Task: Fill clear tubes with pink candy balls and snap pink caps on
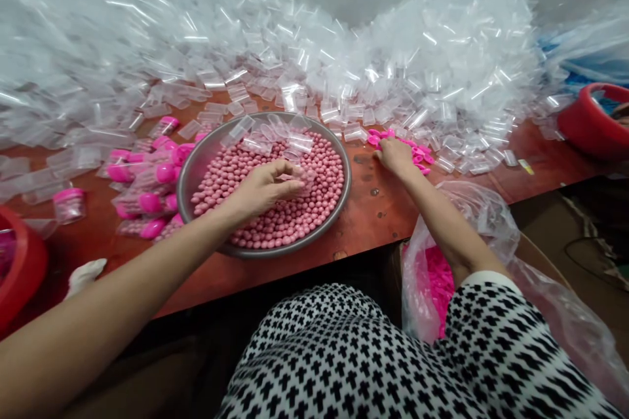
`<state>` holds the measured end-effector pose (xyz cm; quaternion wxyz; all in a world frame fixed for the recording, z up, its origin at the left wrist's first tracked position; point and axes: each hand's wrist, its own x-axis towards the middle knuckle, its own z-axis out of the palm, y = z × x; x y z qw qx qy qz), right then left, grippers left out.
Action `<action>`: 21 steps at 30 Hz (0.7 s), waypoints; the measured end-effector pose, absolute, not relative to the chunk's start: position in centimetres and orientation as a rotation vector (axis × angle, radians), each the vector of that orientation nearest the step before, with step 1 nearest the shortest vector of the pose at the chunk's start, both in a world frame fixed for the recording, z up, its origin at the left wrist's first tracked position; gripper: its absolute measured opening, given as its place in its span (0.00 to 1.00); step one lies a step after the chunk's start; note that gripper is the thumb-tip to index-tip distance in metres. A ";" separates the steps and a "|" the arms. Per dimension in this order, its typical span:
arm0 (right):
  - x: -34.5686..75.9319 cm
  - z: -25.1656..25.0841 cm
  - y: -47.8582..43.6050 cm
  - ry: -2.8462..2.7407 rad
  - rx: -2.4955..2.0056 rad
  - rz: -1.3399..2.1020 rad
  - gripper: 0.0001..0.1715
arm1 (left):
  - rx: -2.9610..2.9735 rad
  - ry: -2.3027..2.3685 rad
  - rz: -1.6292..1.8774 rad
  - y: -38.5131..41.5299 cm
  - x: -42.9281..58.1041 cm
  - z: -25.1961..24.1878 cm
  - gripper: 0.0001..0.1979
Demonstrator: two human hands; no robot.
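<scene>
My left hand (pixel 269 188) is over a round metal bowl (pixel 346 200) of pink candy-like balls (pixel 275 226). Its thumb and fingers are closed around a clear plastic tube (pixel 308 181), which is hard to tell apart from the balls behind it. Several empty clear tubes (pixel 255 144) lie on the balls at the back of the bowl. To the right of the bowl, my right hand (pixel 394 156) reaches into a small heap of bright pink plastic caps (pixel 417 152). The fingers there are bent and pinched at a cap, partly hidden by the hand.
Clear tubes (pixel 452 46) are heaped along the wall. Filled tubes with pink caps (pixel 152 193) lie left of the bowl on the red table (pixel 373 209). Red tubs (pixel 22 268) stand at both sides. Below the right arm hangs a plastic bag (pixel 417 288) with pink pieces.
</scene>
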<state>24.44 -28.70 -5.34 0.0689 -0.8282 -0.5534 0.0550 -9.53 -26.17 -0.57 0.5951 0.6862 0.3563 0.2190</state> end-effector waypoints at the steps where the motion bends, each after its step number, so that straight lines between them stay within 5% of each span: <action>1: 24.3 -5.3 -28.4 -1.676 -2.524 0.159 0.17 | 1.480 0.808 0.531 -26.4 -9.9 -0.4 0.20; 9: 24.4 -4.2 -29.7 -1.804 -2.510 0.219 0.14 | 1.288 0.617 0.609 -27.9 -10.4 -0.1 0.21; 14: 25.1 -4.3 -31.1 -1.790 -2.386 0.242 0.22 | 1.202 0.600 0.610 -27.7 -10.3 -0.3 0.21; 21: 26.3 -4.8 -31.2 -2.696 -1.755 0.103 0.31 | 1.114 0.628 0.585 -27.6 -10.4 -0.5 0.19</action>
